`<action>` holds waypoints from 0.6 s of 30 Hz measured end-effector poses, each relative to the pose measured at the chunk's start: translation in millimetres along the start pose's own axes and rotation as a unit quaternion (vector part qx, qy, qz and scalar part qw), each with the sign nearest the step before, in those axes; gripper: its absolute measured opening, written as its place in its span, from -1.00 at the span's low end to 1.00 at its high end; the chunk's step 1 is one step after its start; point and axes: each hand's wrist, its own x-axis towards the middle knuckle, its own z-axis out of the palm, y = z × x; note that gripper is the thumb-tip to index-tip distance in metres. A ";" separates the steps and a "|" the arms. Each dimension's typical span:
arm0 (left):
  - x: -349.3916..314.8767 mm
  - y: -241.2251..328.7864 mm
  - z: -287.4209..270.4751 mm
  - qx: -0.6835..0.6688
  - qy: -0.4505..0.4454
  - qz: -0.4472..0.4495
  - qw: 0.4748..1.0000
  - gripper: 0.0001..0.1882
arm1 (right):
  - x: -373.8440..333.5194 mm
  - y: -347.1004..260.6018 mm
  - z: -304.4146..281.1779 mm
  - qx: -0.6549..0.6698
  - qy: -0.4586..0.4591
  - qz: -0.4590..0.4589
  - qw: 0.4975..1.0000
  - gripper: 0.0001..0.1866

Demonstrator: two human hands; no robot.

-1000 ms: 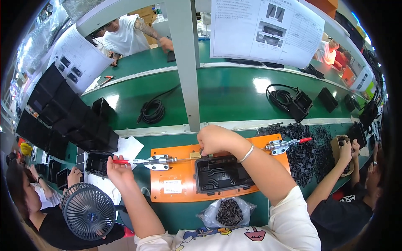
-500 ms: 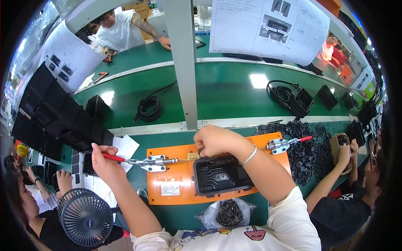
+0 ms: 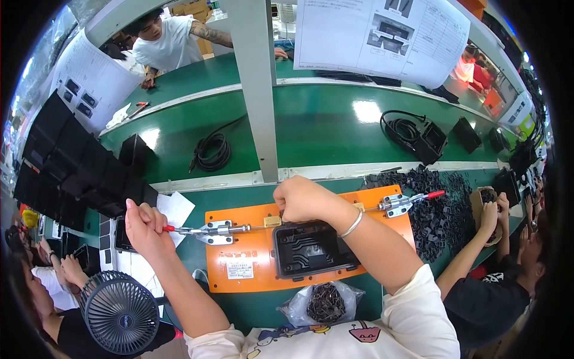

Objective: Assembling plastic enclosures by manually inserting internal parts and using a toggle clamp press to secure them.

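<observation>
An orange fixture board [image 3: 242, 245] lies on the bench in front of me, with an open black plastic housing [image 3: 314, 254] in its middle. My left hand [image 3: 145, 227] is closed round the red handle of the left toggle clamp [image 3: 218, 231], whose rod runs to a small brass-coloured block [image 3: 272, 221] beside the housing. At the housing's far edge, my right hand [image 3: 305, 200] is curled with its knuckles up; what its fingers hold, if anything, is hidden. A second toggle clamp [image 3: 397, 204] with a red handle is at the board's right end, apart from both hands.
Small black parts [image 3: 439, 215] are heaped right of the board. A bag of small dark pieces [image 3: 326, 302] sits near my body. Black boxes [image 3: 75, 155] are stacked left, above a fan [image 3: 122, 311]. A post [image 3: 258, 90] rises beyond the board. Co-workers sit on both sides.
My left fingers have closed further round the red clamp handle, and that hand has shifted slightly left. My right hand stays at the housing's far edge. The view has shifted slightly.
</observation>
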 end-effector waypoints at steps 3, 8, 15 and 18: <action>0.5 1.6 -1.0 -0.005 0.005 0.000 1.000 -0.54 | 0.1 7.6 1.4 -0.007 -0.016 -0.007 1.000 -0.91; 1.6 -0.7 -6.1 -0.032 0.023 -0.016 0.999 -0.53 | -6.9 10.9 -6.7 0.065 -0.046 -0.014 0.997 -0.78; 5.0 1.3 -14.9 -0.044 0.051 -0.037 0.997 -0.55 | -0.5 16.7 6.3 0.047 0.032 -0.003 0.998 -0.76; 5.5 -0.2 -15.1 -0.043 0.044 -0.037 0.997 -0.55 | 4.1 24.2 3.4 0.027 0.021 -0.053 0.998 -0.77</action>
